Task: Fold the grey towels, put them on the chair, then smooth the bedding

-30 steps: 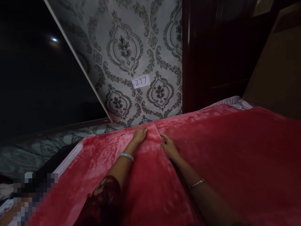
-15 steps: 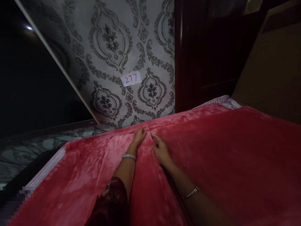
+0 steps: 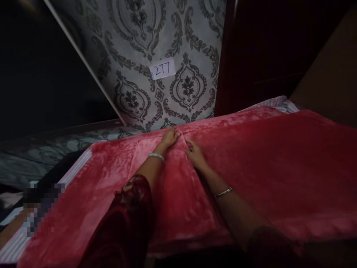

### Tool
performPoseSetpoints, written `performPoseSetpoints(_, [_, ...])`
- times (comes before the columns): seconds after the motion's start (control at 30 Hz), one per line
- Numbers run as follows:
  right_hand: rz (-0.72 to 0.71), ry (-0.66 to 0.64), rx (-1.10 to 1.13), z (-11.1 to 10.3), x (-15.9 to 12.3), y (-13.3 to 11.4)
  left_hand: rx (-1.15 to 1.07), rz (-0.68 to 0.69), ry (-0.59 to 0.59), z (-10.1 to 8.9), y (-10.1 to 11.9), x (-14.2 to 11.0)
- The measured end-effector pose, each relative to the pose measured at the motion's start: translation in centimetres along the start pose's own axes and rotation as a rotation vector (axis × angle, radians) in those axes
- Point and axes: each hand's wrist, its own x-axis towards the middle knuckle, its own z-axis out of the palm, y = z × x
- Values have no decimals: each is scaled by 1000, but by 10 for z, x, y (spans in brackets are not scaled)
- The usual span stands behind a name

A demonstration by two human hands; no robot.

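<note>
A plush red blanket (image 3: 264, 160) is spread over a bed, with a raised fold running down its middle between my arms. My left hand (image 3: 169, 138) rests on the far end of that fold near the blanket's top edge, fingers curled and pinching the fabric. My right hand (image 3: 194, 154) lies just to the right of it, fingers bent and gripping the fold's other side. Each wrist wears a bangle. A dark red patterned sleeve covers my left upper arm.
Grey damask wallpaper (image 3: 173, 44) with a white label reading 277 (image 3: 162, 69) stands behind the bed. A dark wooden cupboard (image 3: 256, 52) is at the right. A striped sheet (image 3: 272, 103) shows under the blanket's edges. A blurred patch (image 3: 41, 208) lies at the left.
My hands have drawn closer together along the fold and stay there at the blanket's far edge. The view has shifted, so the label sits higher in the frame.
</note>
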Motion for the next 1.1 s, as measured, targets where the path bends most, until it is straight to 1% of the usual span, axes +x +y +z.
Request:
performPoseSetpoints(0.07, [-9,-1,-2,-1,2,2,27,25,10,-20,-1,-16])
performPoseSetpoints(0.1, [-9,-2,2,-1,2,2,45,33,9,-30,-2,-29])
performPoseSetpoints(0.17, [-6,-7,21,-1,3,2,106,51,-19,-47,-7,-65])
performPoseSetpoints(0.23, [3,-14,30,0,3,0,194,62,-75,-59,-15,-109])
performPoseSetpoints(0.3, [15,-16,14,1,4,-4,267,39,-128,-66,-22,-156])
performPoseSetpoints(0.37, [27,-10,-12,0,4,-12,301,-3,-160,-68,-28,-199])
performPoseSetpoints(0.43, [33,1,-33,-2,1,-22,318,-24,-168,-67,-31,-232])
performPoseSetpoints(0.5, [24,3,-53,-6,-9,-31,329,-19,-155,-62,-34,-256])
performPoseSetpoints(0.6, [-10,-57,-49,-18,-39,-41,325,-7,-144,-51,-35,-272])
performPoseSetpoints(0.73, [1,-135,-52,-35,-95,-46,314,-17,-113,-36,-34,-276])
performPoseSetpoints(0.8, [-3,-155,-85,-43,-116,-49,309,-23,-89,-32,-33,-275])
performPoseSetpoints(0.9, [-11,-161,-113,-50,-132,-53,295,-27,-86,-30,-34,-276])
performPoseSetpoints(1.0, [0,-124,-167,-53,-137,-58,294,-22,-85,-30,-34,-278])
performPoseSetpoints(1.1, [46,-138,-191,-53,-140,-62,284,-20,-100,-32,-36,-278])
